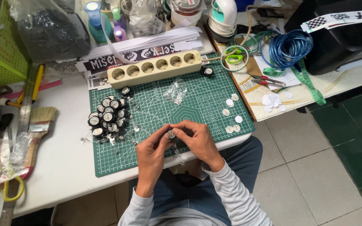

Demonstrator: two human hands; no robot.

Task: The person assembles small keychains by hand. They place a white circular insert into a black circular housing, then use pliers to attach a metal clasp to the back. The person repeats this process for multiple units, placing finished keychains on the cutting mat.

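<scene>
My left hand (151,157) and my right hand (198,141) meet over the front edge of a green cutting mat (156,113). Between their fingertips they pinch one small round black-and-white button piece (171,134). A pile of several similar round black pieces (107,117) lies on the mat's left side, a hand's width from my left hand. Small white paper discs (231,115) are scattered on the mat's right part. A little clear plastic bag (176,91) rests near the mat's middle top.
A beige power strip (155,69) lies along the mat's far edge. A paintbrush (38,129), metal ruler (24,109) and yellow-handled scissors (1,188) are at left. A green basket (3,46), blue coiled cable (289,48), red-handled pliers (267,80) and a measuring tape (311,86) crowd the back and right.
</scene>
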